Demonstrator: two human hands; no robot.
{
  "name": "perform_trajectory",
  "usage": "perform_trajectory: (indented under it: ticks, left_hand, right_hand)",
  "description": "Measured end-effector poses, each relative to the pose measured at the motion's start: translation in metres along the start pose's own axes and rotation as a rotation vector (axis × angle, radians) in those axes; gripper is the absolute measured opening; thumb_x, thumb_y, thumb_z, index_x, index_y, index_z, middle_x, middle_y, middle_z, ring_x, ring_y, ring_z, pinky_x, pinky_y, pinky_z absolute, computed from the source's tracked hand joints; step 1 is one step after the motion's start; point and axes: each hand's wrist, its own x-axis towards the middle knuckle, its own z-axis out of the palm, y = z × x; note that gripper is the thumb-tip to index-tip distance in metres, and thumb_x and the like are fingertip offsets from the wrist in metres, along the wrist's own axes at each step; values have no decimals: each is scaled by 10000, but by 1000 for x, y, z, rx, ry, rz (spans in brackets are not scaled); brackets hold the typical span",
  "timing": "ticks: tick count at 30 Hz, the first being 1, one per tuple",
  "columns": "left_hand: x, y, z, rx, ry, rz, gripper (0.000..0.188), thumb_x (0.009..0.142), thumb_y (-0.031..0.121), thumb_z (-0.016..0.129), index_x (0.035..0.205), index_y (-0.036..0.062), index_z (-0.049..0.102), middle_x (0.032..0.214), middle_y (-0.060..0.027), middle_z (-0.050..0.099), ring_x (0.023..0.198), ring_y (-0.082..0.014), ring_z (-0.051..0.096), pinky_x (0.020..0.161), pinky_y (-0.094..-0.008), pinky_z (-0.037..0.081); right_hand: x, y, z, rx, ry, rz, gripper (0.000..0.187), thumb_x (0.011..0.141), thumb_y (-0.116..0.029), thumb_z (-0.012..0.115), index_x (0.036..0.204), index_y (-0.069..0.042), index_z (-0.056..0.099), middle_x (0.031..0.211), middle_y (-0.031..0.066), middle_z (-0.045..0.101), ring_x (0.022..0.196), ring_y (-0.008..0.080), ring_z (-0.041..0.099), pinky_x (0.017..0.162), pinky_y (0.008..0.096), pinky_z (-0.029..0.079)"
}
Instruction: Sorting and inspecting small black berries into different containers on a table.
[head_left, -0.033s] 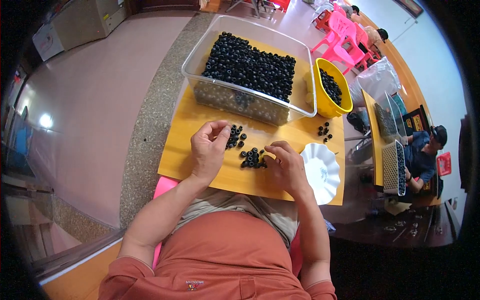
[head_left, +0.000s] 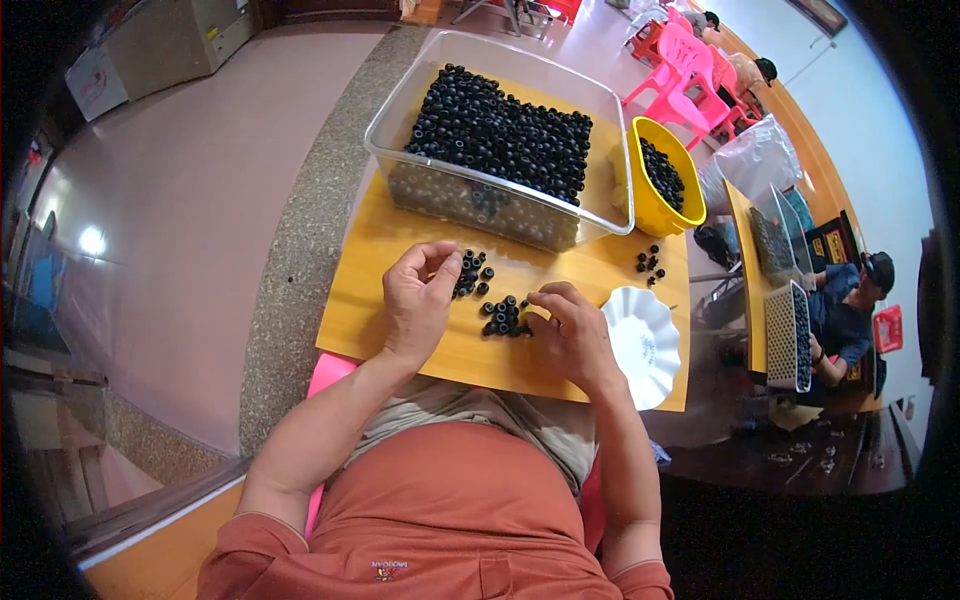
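Observation:
Small black bead-like pieces with holes (head_left: 503, 318) lie in two loose clusters on a yellow wooden board (head_left: 370, 290). At the upper cluster, my left hand (head_left: 415, 300) has its thumb and forefinger pressed together; anything between them is hidden. My right hand (head_left: 577, 338) is curled at the right side of the lower cluster, thumb and forefinger close together. One black piece shows at those fingertips, but I cannot see if they grip it. Just right of that hand is a white dish with a wavy rim (head_left: 645, 350).
Behind the clusters stands a clear plastic bin (head_left: 480, 170) of black pieces, beside a yellow tub (head_left: 655, 215) holding more. Several loose pieces (head_left: 650, 262) lie before the tub. At right, another person (head_left: 845, 310) sits by a white perforated basket (head_left: 785, 335). Pink chairs (head_left: 685, 75) stand farther back.

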Motion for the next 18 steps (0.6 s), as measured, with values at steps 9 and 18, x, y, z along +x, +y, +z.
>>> perform_trajectory:
  ticks: [9,18]
  left_hand:
    - [0,1,1,20,-6,-8,115,884,54,628,985,1,632,900,-35,658,793,-73,591,731,-215,485]
    - [0,0,1,4,-19,-26,127,890,66,627,997,-3,626,910,-30,657,791,-76,598,734,-218,494]
  right_hand:
    - [8,-5,1,-4,-69,-59,206,803,-63,677,1007,-41,664,1023,126,632,845,317,644,736,359,517]
    - [2,-30,15,-307,-237,-150,233,835,-172,657,1059,-108,654,1008,69,586,766,254,641,615,375,516]
